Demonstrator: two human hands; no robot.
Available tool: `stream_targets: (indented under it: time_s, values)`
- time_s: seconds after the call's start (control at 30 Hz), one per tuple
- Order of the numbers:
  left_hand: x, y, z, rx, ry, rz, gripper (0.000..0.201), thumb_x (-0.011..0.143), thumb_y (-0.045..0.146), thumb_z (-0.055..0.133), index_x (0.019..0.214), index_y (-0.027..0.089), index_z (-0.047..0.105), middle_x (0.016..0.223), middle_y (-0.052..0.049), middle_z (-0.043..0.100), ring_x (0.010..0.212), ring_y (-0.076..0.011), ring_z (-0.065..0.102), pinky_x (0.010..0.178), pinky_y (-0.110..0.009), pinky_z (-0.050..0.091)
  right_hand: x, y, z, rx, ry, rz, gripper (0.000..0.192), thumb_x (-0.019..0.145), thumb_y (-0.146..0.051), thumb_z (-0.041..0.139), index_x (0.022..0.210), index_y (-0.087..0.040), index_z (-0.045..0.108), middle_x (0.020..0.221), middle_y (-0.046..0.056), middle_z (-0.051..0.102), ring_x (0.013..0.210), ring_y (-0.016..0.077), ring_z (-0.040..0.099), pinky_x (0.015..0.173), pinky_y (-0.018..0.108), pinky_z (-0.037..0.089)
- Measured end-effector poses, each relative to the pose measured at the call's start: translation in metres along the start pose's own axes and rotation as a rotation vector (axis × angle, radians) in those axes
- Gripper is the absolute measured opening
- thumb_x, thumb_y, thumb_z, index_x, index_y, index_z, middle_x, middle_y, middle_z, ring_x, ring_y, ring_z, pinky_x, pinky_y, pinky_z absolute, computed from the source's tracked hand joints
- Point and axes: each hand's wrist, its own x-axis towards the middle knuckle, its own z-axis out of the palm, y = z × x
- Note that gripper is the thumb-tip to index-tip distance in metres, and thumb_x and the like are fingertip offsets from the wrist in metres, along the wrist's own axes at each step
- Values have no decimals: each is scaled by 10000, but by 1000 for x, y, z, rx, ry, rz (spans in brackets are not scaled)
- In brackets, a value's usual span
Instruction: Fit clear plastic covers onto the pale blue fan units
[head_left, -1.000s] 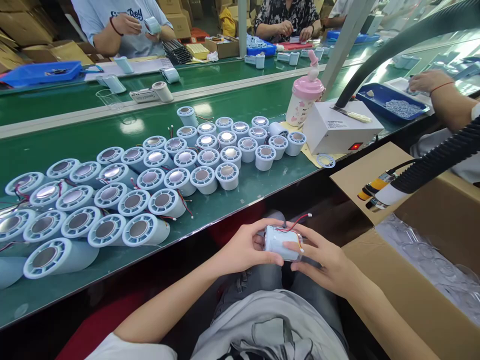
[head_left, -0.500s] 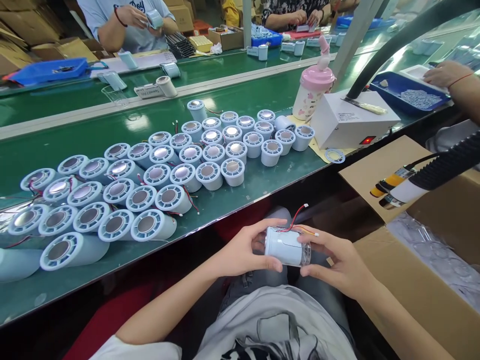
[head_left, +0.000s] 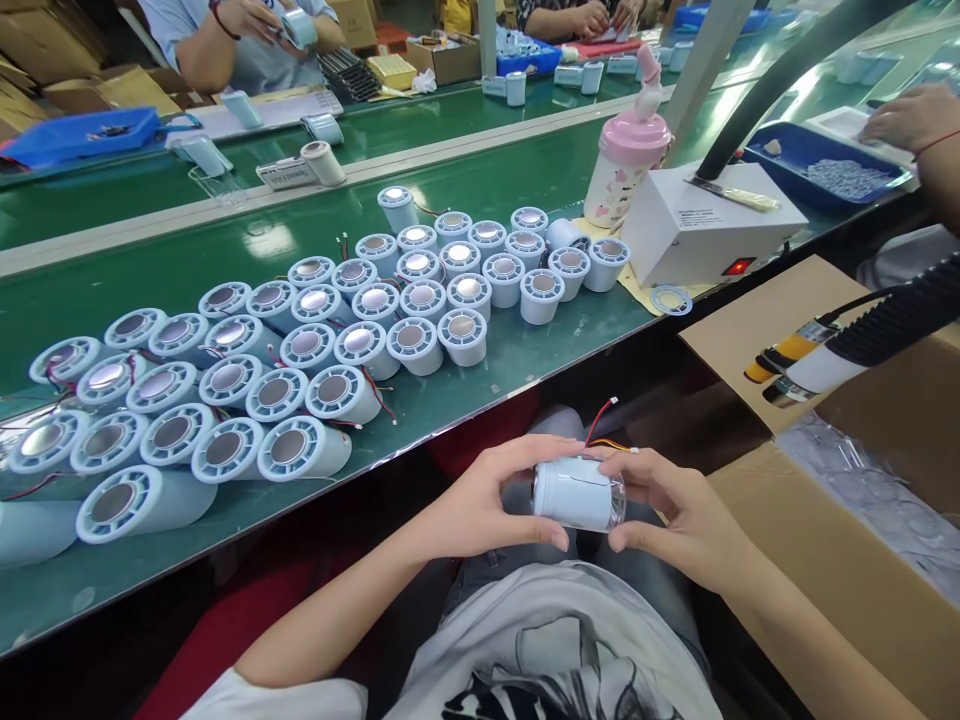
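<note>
Both hands, the left hand [head_left: 487, 500] and right hand [head_left: 679, 515], grip the little white can [head_left: 574, 492] over the lap, and it has turned a bit, wires [head_left: 604, 428] now poking up.

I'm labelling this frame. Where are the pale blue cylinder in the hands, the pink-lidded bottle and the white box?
pale blue cylinder [head_left: 574, 492], head view, its side wall.
pink-lidded bottle [head_left: 634, 138], head view, its lid.
white box [head_left: 701, 225], head view, its top.

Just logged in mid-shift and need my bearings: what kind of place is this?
Most likely a factory assembly line. Dozens of identical pale blue cylinders crowd a long green bench, other workers handle the same parts, and both hands hold one wired cylinder.
</note>
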Motion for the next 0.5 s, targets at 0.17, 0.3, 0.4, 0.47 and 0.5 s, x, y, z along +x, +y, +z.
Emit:
stream_targets:
  time_s: [0.17,0.3,0.4,0.47,0.5]
  values:
    - [-2,1,-1,98,-2,59,738,642,243,838,1320,295,552,1399,-90,538,1288,-291,503,1055,-438,438,1,-3,-1,103,-34,32,382,797,-303,765,1128,-312,573,1219,24,596,1111,216,599,976,376,520]
    - [-1,2,0,150,-4,84,734,640,258,839,1317,285,557,1387,-92,552,1297,-291,496,1090,-453,399,1,-9,-1,234,-70,94,371,827,-375,728,1139,-277,552,1129,44,618,1009,200,618,869,333,550]
    - [-1,3,0,155,-12,80,738,650,254,833,1329,289,544,1400,-89,541,1311,-291,481,1086,-450,406,1,-14,0,314,-71,137,369,823,-410,726,1109,-267,543,1037,32,628,875,165,618,728,266,547]
    - [-1,3,0,157,-19,80,745,650,253,834,1333,290,539,1403,-87,539,1315,-291,478,1084,-448,408,1,-16,1,350,-70,154,371,813,-414,737,1092,-265,542,1014,21,629,816,141,603,667,229,523]
    - [-1,4,0,160,-20,83,749,646,251,836,1333,292,540,1400,-85,543,1313,-290,479,1086,-447,406,1,-16,1,362,-71,162,374,808,-413,743,1086,-264,541,1012,17,630,807,132,597,660,216,513]
